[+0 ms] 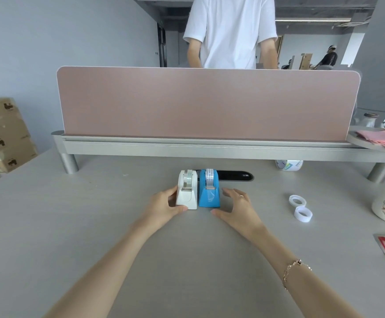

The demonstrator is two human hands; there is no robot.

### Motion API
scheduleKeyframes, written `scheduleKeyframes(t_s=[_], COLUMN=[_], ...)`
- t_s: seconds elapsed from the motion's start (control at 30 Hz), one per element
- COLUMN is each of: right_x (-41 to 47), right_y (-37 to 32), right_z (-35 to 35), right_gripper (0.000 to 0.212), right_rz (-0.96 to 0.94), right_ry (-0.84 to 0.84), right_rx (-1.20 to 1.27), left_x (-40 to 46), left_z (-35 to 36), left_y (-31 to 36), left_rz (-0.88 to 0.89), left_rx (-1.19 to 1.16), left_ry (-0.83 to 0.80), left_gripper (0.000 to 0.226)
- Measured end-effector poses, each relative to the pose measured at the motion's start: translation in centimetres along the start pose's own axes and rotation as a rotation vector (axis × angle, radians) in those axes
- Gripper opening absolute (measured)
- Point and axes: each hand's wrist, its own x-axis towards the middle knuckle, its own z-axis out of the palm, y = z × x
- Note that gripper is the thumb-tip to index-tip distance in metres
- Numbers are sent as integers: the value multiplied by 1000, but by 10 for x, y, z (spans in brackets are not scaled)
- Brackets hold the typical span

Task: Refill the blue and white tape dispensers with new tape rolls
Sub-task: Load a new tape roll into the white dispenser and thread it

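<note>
Both bare forearms reach forward from the lower edge of the view, converging toward the middle. The left hand (164, 204) lies palm inward, its fingers and thumb lightly curved. The right hand (235, 206) sits just opposite it, a small gap apart, palm down, fingers spread and relaxed, thumb stretched toward the left hand. A ring shows on one finger, a bracelet on the right wrist.

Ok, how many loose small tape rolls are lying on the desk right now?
2: small tape rolls and, touching, right of the blue dispenser. A larger roll sits under the shelf; more may be hidden.
</note>
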Motion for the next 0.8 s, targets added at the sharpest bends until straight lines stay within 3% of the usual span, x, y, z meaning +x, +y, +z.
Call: scheduleKeyframes(t_s=[0.13, 0.37, 0.8], right_x=[6, 13, 12], right_y=[-2, -3, -1], right_z=[11, 10, 13], right_gripper=[66, 43, 48], right_rz=[-13, -17, -11], right_ry=[-11, 80, 95], right_rx=[54, 134, 155], left_x=[4, 10, 8], left_z=[6, 8, 11], left_y=[-5, -9, -10], left_rz=[10, 1, 44], left_rx=[-24, -57, 50], left_ry=[52, 64, 130], left_gripper=[69, 68, 56])
